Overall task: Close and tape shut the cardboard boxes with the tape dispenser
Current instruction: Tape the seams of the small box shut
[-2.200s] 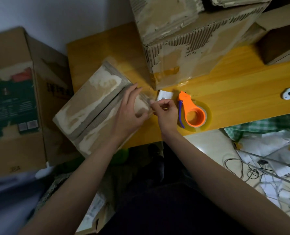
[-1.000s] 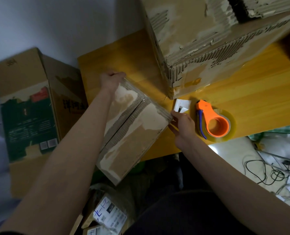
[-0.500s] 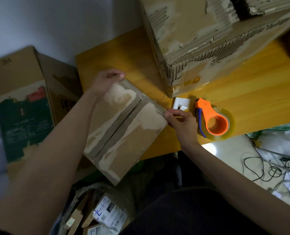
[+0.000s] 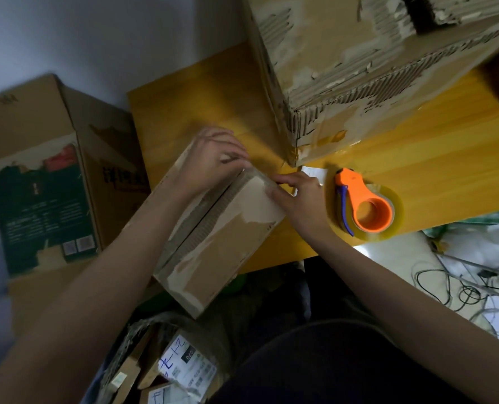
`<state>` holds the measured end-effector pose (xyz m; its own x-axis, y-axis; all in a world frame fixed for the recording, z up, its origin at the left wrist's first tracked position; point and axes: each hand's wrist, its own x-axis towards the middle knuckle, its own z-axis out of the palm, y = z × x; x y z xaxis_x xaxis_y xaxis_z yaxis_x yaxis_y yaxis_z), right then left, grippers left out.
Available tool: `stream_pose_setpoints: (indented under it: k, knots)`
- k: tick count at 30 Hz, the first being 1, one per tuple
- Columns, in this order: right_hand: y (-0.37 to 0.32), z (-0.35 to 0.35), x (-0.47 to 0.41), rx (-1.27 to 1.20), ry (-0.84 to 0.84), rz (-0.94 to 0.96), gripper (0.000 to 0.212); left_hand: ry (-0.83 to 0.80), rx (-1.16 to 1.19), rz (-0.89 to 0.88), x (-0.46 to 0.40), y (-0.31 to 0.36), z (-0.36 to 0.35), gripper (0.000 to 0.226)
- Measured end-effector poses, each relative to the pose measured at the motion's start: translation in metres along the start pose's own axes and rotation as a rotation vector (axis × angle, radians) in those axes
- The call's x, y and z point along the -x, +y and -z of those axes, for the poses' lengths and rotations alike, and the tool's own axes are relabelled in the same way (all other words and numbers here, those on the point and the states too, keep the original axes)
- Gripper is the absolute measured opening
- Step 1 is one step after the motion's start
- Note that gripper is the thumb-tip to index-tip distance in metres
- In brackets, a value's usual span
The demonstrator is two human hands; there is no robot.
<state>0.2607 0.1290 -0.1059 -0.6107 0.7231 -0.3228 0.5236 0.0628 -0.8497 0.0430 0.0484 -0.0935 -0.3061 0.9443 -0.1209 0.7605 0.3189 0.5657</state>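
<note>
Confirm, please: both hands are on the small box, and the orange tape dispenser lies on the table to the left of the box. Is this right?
One detail is wrong. The head view shows the tape dispenser lying on the table to the right of the small box, beside the right hand. Both hands, the left hand too, are on the box.

— What have you got in front of you?

— Your small cardboard box lies slantwise over the near edge of the yellow table, flaps down, their seam running lengthwise, its brown skin torn pale in patches.

— And the others?

— You've a big cardboard box standing at the table's far side, its face badly peeled down to the corrugation.

— The tape?

— Your orange tape dispenser lies flat just right of the small box, carrying a clear roll.
</note>
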Motion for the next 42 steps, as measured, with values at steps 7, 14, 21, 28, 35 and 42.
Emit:
stream_pose_setpoints:
  k: [7, 14, 21, 28, 35, 42]
  knots:
    - [0.000, -0.006, -0.006, -0.053, 0.079, -0.035, 0.021, -0.101, 0.114, -0.099, -0.004, 0.029, -0.027, 0.019]
    - [0.006, 0.006, 0.006, -0.015, 0.133, -0.054, 0.009, -0.049, 0.090, -0.032, -0.005, 0.013, -0.003, 0.017]
    - [0.015, 0.015, 0.019, -0.061, 0.119, -0.046, 0.011, 0.093, 0.065, 0.201, -0.001, -0.030, 0.034, 0.033]
    - [0.017, 0.014, 0.014, -0.102, 0.121, -0.062, 0.007, 0.201, 0.304, 0.405, 0.003, -0.032, 0.023, 0.026]
    - [0.014, 0.013, 0.012, -0.106, 0.127, -0.038, 0.003, 0.228, 0.564, 0.552, 0.000, -0.031, 0.021, 0.012]
    - [0.012, 0.015, 0.007, -0.036, 0.114, -0.013, 0.006, 0.427, 0.408, 0.683, -0.012, -0.017, 0.011, 0.016]
